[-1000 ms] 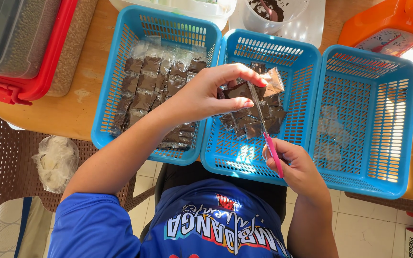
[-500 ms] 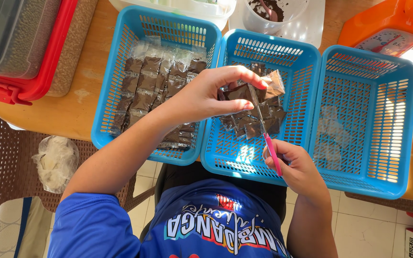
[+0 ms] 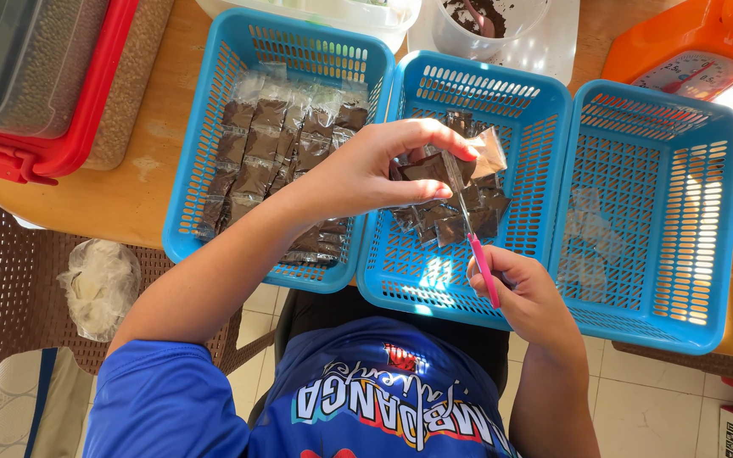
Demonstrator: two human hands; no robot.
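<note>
My left hand (image 3: 383,165) holds a small clear packet of dark brown powder (image 3: 434,168) above the middle blue basket (image 3: 485,89). My right hand (image 3: 523,288) grips pink-handled scissors (image 3: 472,237), whose blades point up and meet the top of that packet. Several more filled packets (image 3: 460,220) lie in the middle basket under my hands. The left blue basket (image 3: 205,153) holds rows of filled packets (image 3: 269,140). The right blue basket (image 3: 680,212) holds a few clear plastic pieces (image 3: 591,246).
The baskets stand on a wooden table (image 3: 142,182). A red-lidded bin (image 3: 53,76) sits far left. A tub of brown powder (image 3: 489,21) and an orange kitchen scale (image 3: 680,51) stand at the back. A brown woven chair (image 3: 10,288) holds a plastic bag (image 3: 99,284).
The scissors in my right hand have shifted slightly up toward the packet. My left hand keeps the packet in nearly the same place.
</note>
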